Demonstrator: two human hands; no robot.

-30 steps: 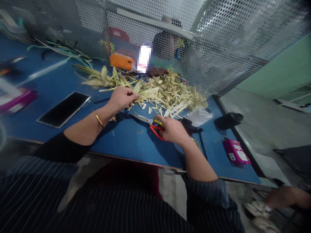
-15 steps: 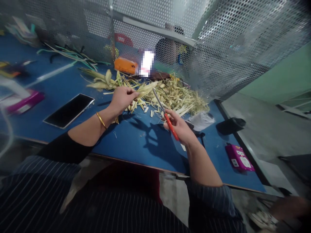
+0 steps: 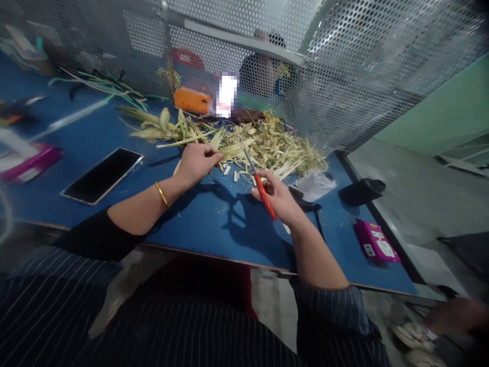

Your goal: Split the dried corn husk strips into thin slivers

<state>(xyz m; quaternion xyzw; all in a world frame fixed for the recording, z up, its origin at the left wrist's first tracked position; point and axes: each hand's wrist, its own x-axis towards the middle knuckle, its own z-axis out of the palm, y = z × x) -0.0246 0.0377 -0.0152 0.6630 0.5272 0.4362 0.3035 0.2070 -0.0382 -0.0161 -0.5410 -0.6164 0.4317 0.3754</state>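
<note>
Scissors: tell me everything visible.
The scissors show a slim grey, metallic-looking blade and a red, plastic-looking handle. The right hand grips the handle, above the blue table. Seen edge-on, they point away from the wearer, toward a pale leaf strip; whether they touch it, or are open, is unclear.

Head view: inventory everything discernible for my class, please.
Flat table: one, blue, across middle.
Dried husk heap: one, pale yellow-green, table's back.
Dried husk strip: one, pale yellow, before heap.
Metal scissors: one, red-handled, over table.
Flat phone: one, black, table's left.
Pixelated bright rectangle: one, white, behind heap.
Soft pouch: one, orange, beside rectangle.
Crumpled plastic bag: one, whitish, right of heap.
Cylinder: one, black, table's right edge.
Plastic packets: two, magenta, left and right ends.
Thin strips: several, greenish, back left.
Perforated metal panels: several, grey, behind table.
Sneakers: two, whitish, floor right.
Other items: too unclear.
Bangle: one, gold, left wrist.
Left hand: one, pinching husk strip.
Right hand: one, gripping scissors.
</note>
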